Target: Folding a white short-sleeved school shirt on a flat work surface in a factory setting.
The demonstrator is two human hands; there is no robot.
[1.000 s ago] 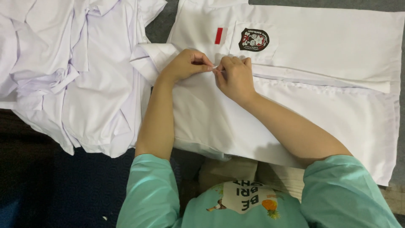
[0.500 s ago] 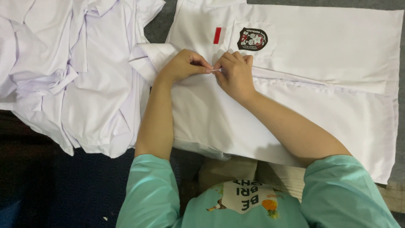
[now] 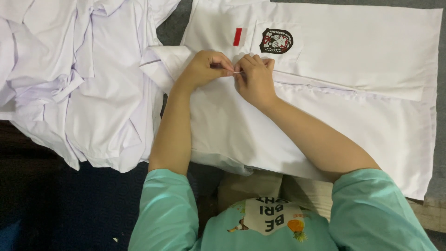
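A white shirt (image 3: 353, 60) lies spread flat in front of me, with a dark crest patch (image 3: 276, 41) and a small red and white rectangle (image 3: 238, 37) on its chest. My left hand (image 3: 206, 67) and my right hand (image 3: 253, 79) meet at the shirt's front placket, just below the patch. Both pinch the fabric edge with fingertips together, and a small button or pin (image 3: 237, 73) shows between them; I cannot tell which.
A heap of crumpled white shirts (image 3: 74, 88) lies to the left, touching the flat shirt's collar end. Dark flooring (image 3: 69, 209) shows at lower left. My teal sleeves and printed top fill the bottom edge. A grey surface shows at top and right.
Both hands stay at the same spot on the placket; only the fingertips shift slightly. The shirt has not moved.
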